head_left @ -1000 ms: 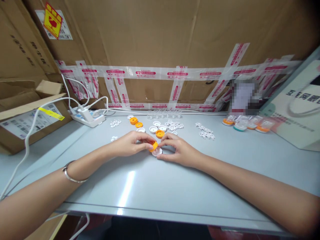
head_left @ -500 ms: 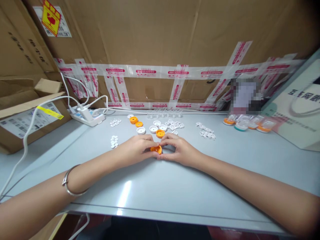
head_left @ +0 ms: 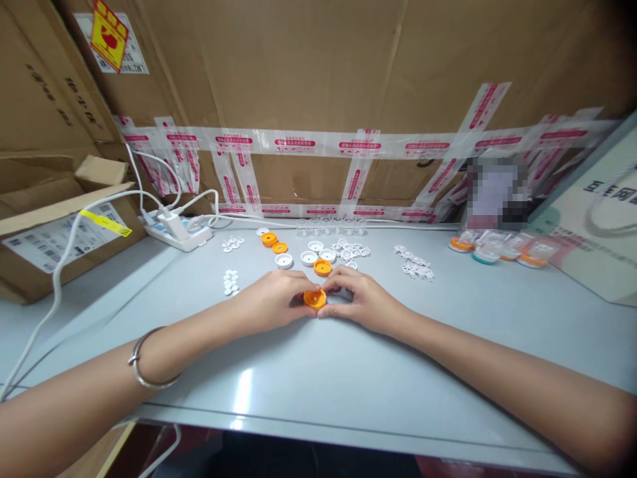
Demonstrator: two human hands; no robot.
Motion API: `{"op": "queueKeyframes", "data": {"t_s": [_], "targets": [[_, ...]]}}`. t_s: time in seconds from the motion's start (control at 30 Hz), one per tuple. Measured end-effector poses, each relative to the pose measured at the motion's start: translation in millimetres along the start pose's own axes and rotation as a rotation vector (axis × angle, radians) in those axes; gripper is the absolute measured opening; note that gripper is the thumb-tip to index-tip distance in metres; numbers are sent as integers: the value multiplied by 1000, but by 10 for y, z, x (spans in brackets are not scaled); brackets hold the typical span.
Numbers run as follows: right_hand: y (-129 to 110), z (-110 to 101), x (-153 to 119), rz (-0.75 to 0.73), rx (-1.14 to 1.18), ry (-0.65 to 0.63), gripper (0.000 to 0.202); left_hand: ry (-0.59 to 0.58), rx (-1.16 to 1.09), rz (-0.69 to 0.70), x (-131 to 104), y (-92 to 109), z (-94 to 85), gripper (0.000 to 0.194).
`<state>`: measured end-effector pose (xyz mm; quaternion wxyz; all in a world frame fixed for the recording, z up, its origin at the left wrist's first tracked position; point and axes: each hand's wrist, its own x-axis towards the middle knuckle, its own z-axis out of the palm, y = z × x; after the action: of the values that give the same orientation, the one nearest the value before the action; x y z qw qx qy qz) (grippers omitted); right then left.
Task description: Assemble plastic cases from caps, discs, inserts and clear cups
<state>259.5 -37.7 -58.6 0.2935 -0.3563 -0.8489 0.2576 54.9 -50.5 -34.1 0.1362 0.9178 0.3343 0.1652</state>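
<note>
Between my two hands is a round orange plastic cap (head_left: 314, 300), its hollow side turned toward me. My left hand (head_left: 279, 300) has its fingers closed on the cap's left side. From the right, my right hand (head_left: 359, 299) pinches the same cap with thumb and forefinger. Just beyond my fingertips lies another orange cap (head_left: 322, 267), with a white cap (head_left: 327, 255) close behind it. More white caps and two orange discs (head_left: 269, 239) lie further back to the left. Small white gear-like parts (head_left: 351, 249) are heaped behind my right hand.
Clear plastic cups (head_left: 331, 227) stand in a row at the back. White round pieces (head_left: 231, 282) lie left, flat white parts (head_left: 417, 263) right. Finished-looking capped containers (head_left: 485, 252) sit back right. A power strip (head_left: 176, 232), cables and an open carton (head_left: 64, 232) stand left; a large cardboard box (head_left: 308, 73) walls the back.
The orange cap stays between both hands and now shows more fully, as the left fingers cover less of it. The whole view has shifted slightly.
</note>
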Motion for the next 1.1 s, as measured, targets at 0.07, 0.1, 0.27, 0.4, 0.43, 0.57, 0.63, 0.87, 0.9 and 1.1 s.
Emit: {"op": "queueKeyframes", "data": {"t_s": [0.07, 0.1, 0.27, 0.4, 0.43, 0.57, 0.63, 0.87, 0.9, 1.1], "targets": [[2, -9, 6, 92, 61, 27, 30, 69, -29, -20, 4, -7, 30, 19], [-5, -15, 7, 155, 132, 34, 32, 106, -64, -26, 7, -10, 42, 19], [-165, -56, -12, 450, 856, 33, 32, 408, -234, -28, 17, -29, 57, 31], [-326, -47, -56, 495, 1253, 34, 24, 524, -219, 31, 14, -41, 68, 32], [-345, -34, -64, 506, 1291, 48, 23, 532, -209, 53, 15, -40, 74, 31], [-336, 25, -67, 566, 1341, 113, 19, 532, -174, 79, 26, -28, 98, 28], [-305, 42, -56, 581, 1349, 141, 16, 510, -174, 91, 31, -28, 103, 28], [-252, 52, -31, 595, 1318, 201, 10, 528, -149, 68, 17, -20, 97, 28], [-254, 54, -31, 593, 1317, 194, 10, 539, -140, 51, 13, -11, 95, 26], [-254, 78, -47, 583, 1309, 139, 11, 566, -48, 27, -5, 30, 101, 21]]}}
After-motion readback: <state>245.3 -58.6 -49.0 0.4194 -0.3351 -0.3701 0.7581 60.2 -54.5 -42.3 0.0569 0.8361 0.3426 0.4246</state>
